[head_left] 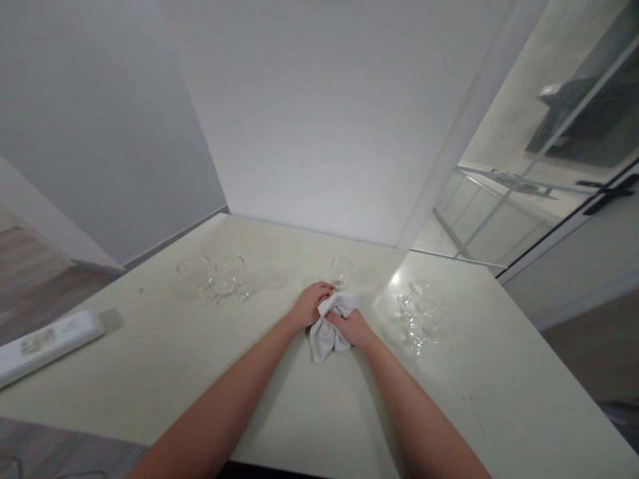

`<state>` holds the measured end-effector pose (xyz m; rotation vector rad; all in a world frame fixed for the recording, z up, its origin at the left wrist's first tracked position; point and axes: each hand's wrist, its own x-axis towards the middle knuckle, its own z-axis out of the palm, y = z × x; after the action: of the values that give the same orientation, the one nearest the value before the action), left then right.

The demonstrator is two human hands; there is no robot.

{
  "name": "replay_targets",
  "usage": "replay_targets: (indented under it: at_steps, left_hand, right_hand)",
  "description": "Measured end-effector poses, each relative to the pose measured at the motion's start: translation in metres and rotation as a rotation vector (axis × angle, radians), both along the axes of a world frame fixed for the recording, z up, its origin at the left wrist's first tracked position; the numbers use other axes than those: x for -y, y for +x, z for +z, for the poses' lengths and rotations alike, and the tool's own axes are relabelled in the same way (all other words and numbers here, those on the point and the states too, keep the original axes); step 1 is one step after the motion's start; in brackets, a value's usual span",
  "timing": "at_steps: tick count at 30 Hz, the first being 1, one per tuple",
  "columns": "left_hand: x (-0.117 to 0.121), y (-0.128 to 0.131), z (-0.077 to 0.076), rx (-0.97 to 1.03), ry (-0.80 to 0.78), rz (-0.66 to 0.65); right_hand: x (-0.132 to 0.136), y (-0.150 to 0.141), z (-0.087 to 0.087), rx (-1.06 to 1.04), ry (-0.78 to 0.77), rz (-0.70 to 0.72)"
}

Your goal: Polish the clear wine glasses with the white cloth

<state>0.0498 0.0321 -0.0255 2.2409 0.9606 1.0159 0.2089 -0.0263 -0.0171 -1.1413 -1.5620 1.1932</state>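
A clear stemmed glass (341, 269) is just beyond my hands over the table, its bowl turned away from me and its lower end hidden by fingers and cloth. My left hand (310, 305) is closed at the stem, fingers curled over from the left. In my right hand (352, 326) is a crumpled white cloth (328, 338), gripped with the thumb on top and pressed around the foot end of the glass. Part of the cloth hangs down toward the tabletop. The fingers beneath the cloth cannot be seen.
On the left of the pale table (269, 406) several stemmed glasses (228, 273) stand upright. More clear glasses (417, 313) are grouped at the right, hard to separate in the glare. A white power strip (54, 339) lies at the left edge. A white wall (319, 133) rises behind.
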Motion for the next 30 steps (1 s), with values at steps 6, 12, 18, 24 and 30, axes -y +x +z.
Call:
replay_targets:
  at_steps: [6,12,18,24,30]
  left_hand:
    - [0.0007,0.0,0.0009,-0.006,-0.018,0.005]
    - [-0.001,-0.0004,-0.0022,0.0,-0.007,-0.001]
    - [-0.0007,-0.001,-0.0029,-0.007,-0.009,0.005]
    - [-0.0013,-0.0015,-0.0031,0.0,0.003,-0.012]
    - [-0.0003,-0.0007,-0.0012,-0.01,-0.008,-0.003]
  right_hand:
    - [0.0017,-0.0012,0.0037,-0.055,0.006,0.014]
    - [0.0014,-0.0015,0.0033,-0.062,0.003,0.018]
    - [-0.0006,-0.0004,-0.0011,-0.036,0.026,0.015]
    - [0.0,-0.0009,0.0016,-0.053,0.055,0.022]
    - [-0.0006,-0.0006,-0.0017,-0.042,0.027,0.013]
